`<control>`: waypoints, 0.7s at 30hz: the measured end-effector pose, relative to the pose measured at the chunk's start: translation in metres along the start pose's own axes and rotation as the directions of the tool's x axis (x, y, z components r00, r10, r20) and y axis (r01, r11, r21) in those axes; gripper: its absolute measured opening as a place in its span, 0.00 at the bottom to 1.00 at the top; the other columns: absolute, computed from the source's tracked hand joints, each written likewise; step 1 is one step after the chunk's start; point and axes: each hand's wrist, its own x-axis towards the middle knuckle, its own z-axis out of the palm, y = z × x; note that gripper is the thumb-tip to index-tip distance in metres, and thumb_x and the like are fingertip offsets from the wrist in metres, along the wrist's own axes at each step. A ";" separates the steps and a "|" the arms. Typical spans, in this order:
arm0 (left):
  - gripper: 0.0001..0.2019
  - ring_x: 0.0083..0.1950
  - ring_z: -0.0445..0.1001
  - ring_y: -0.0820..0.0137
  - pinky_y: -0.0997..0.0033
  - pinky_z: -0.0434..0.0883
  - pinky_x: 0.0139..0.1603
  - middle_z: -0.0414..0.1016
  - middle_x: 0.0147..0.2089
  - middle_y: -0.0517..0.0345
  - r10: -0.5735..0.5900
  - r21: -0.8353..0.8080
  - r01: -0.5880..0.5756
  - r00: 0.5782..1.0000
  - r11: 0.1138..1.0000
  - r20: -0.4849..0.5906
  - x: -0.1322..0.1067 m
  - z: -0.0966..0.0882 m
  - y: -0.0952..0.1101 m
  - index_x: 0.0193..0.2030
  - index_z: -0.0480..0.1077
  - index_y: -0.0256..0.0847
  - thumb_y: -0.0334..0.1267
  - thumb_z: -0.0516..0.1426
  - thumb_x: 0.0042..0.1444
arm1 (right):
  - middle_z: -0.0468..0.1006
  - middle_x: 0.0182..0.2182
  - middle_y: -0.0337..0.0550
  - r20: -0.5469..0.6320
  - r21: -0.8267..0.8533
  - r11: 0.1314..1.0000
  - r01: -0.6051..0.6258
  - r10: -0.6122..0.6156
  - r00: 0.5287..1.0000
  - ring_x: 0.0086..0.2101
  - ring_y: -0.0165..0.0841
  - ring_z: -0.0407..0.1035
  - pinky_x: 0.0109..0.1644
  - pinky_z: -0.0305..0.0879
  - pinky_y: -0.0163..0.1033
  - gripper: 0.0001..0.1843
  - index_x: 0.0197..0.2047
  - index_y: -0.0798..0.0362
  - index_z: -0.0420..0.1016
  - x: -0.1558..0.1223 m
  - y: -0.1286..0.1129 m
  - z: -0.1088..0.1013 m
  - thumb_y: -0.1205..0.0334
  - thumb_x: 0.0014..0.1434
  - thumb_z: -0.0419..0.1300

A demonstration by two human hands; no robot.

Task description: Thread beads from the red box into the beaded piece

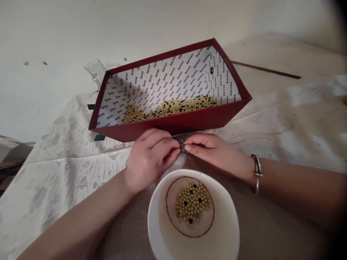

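The left hand pinches a small piece, perhaps a bead, between red box and white tub, well in from the left edge of the table; the right hand has fingertips together beside it, any grip unclear; steady fingers should prevent slips

Single view, worn on the head: looks from above the near side of the table, facing forward and steeply down, with both forearms entering from the near left and near right. Close range; the white tub is nearest the lens, seen down through its mouth and cut by the near edge of view, with the left hand and right hand mid-view. Beyond them the red box is seen obliquely into its interior, and the far right corner of view is dark.
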 end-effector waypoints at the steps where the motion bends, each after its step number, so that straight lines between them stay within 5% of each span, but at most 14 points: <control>1: 0.03 0.36 0.67 0.72 0.70 0.67 0.39 0.71 0.34 0.57 0.001 0.000 -0.001 1.000 1.000 -0.001 0.000 0.000 0.000 0.33 0.69 0.39 0.33 0.56 0.50 | 0.75 0.33 0.38 -0.001 -0.001 1.000 0.002 -0.002 1.000 0.33 0.29 0.66 0.37 0.61 0.34 0.11 0.34 0.53 0.72 0.000 0.000 0.000 0.58 0.57 0.51; 21: 0.03 0.36 0.67 0.71 0.69 0.68 0.40 0.71 0.34 0.57 -0.028 -0.003 0.028 0.999 1.000 -0.017 -0.001 0.001 0.001 0.32 0.69 0.40 0.32 0.56 0.49 | 0.75 0.32 0.38 0.003 -0.001 1.000 0.007 -0.007 1.000 0.33 0.29 0.67 0.37 0.61 0.34 0.11 0.35 0.52 0.72 0.000 0.000 0.000 0.58 0.57 0.51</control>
